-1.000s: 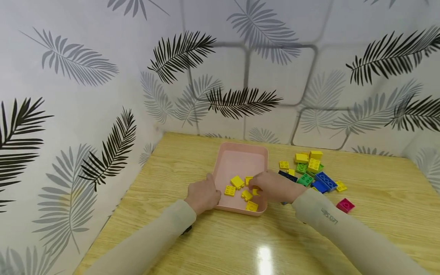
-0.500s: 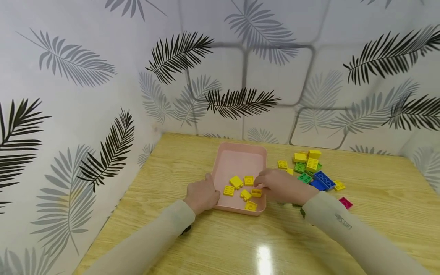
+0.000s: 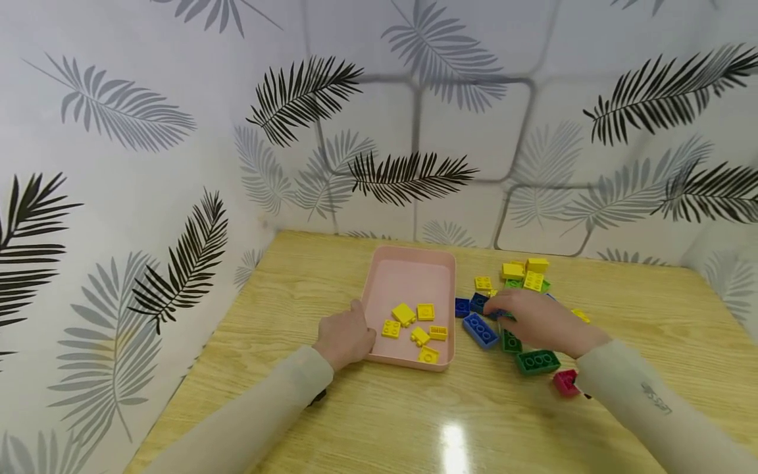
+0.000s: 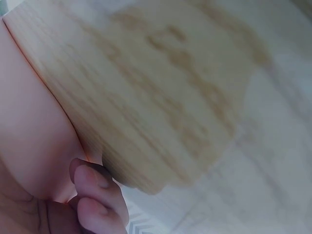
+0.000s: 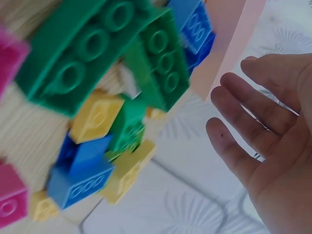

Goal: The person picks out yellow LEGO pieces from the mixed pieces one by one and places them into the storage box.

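A shallow pink tray (image 3: pixel 408 280) lies on the table, several yellow toy bricks (image 3: pixel 404 314) loose in its front half. My left hand (image 3: pixel 345 337) grips the tray's left side near the front corner; curled fingertips (image 4: pixel 100 195) show in the left wrist view. Over the pile right of the tray hovers my right hand (image 3: pixel 539 317), hiding part of the bricks. Seen from the right wrist, that hand (image 5: pixel 273 131) has loosely spread fingers with nothing between them. Closest to it are a blue brick (image 3: pixel 480 330) and a long green brick (image 3: pixel 537 361).
Yellow bricks (image 3: pixel 533 282) sit stacked at the back of the pile, with a flat yellow brick (image 3: pixel 483 283) beside them. A magenta brick (image 3: pixel 566 382) lies at the front right, close to the sleeve. A leaf-patterned wall (image 3: pixel 367 217) borders the wooden table.
My right hand has left the yellow bricks in the tray and moved right, over the pile. My left hand stays at the tray's side.
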{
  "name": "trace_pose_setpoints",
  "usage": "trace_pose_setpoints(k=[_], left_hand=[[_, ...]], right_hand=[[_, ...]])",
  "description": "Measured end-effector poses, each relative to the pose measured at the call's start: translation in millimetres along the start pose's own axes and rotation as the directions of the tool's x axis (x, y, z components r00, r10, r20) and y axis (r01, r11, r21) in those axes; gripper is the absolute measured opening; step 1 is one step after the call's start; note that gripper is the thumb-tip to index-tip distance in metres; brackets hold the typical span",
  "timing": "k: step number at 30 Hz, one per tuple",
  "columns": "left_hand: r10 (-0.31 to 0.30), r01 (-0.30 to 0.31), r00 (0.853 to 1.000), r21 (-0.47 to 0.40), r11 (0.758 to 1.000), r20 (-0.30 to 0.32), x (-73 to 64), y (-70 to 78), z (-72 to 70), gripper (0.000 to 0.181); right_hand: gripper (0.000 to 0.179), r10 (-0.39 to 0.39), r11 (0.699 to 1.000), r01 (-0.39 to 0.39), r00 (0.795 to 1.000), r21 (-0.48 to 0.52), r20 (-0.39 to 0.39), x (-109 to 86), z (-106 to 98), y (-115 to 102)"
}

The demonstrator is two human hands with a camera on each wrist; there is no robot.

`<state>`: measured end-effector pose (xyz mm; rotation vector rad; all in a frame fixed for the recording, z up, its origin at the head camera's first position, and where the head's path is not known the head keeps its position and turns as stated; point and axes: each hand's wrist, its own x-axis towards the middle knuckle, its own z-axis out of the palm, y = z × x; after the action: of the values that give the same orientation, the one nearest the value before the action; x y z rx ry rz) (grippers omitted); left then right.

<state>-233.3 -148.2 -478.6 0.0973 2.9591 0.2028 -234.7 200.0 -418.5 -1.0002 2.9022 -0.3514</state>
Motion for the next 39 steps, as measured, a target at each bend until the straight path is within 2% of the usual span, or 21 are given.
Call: trace_pose_setpoints(k=[4,11,15,18,30,39], left_hand=[[-0.006,0.006,1.000,-0.003,1.000,0.005,0.1,0.8,0.4,0.043],[-0.011,0.011,1.000,-0.017,1.000,0.005,0.6,1.2,0.0,0.039],[-0.009,0.009,1.000,-0.019,1.000,0.005,0.8,0.6,-0.6,0.041],[-0.011,0.011,1.000,-0.014,1.000,0.008,0.7,0.4,-0.1,0.042],[-0.012,0.012,1.000,-0.010,1.000,0.003,-0.3,0.2,0.3,0.041],[-0.002,0.002,1.000,-0.012,1.000,-0.010,1.3,-0.7,2.0,0.035]], right_hand=[[0.023,0.010,1.000,-0.010,1.000,-0.020,-0.007,-12.9,-2.6,10.5],[0.021,0.105,0.994,-0.105,0.994,-0.008,0.018,-34.0,1.1,33.8],[0.024,0.170,0.985,-0.171,0.983,0.008,0.074,-40.3,5.3,43.5],[0.026,0.192,0.980,-0.196,0.975,0.020,0.114,-42.4,8.4,46.4],[0.031,0.154,0.988,-0.156,0.979,0.006,0.131,-37.2,17.1,48.0],[0.021,0.126,0.990,-0.121,0.989,-0.069,0.074,-31.1,24.1,51.7]])
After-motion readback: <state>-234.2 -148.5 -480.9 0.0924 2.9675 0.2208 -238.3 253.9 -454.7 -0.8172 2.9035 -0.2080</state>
